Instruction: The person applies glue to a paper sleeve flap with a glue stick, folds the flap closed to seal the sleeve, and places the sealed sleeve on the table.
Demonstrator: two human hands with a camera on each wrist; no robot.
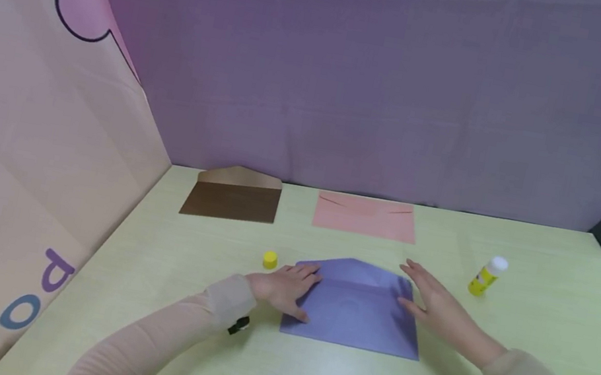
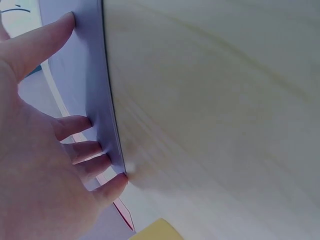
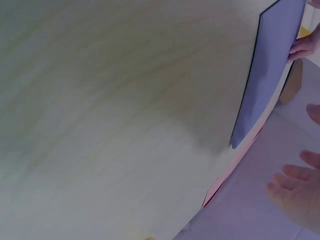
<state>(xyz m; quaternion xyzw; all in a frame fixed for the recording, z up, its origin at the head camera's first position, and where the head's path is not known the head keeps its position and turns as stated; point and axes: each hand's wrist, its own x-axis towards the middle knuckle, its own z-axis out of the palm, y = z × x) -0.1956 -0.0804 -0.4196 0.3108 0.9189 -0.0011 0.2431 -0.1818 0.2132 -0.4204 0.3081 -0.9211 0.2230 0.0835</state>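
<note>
A purple envelope [image 1: 354, 311] lies on the table with its flap spread toward the back. My left hand [image 1: 285, 287] rests on the envelope's left side, fingers spread; in the left wrist view the fingertips [image 2: 102, 146] touch the purple paper near its edge. Over the envelope's right edge hovers my right hand [image 1: 438, 309], its fingers extended and holding nothing. The right wrist view shows that hand [image 3: 300, 187] apart from the envelope [image 3: 270, 70]. A yellow cap [image 1: 270, 260] stands just beyond the left wrist. To the right stands a yellow glue stick [image 1: 487, 276] with a white top.
Behind the purple envelope lie a brown envelope [image 1: 232, 201] with its flap up and a pink envelope [image 1: 365, 217]. A purple cloth backdrop [image 1: 379, 81] rises at the table's rear edge, and a printed panel [image 1: 38, 168] borders the left side.
</note>
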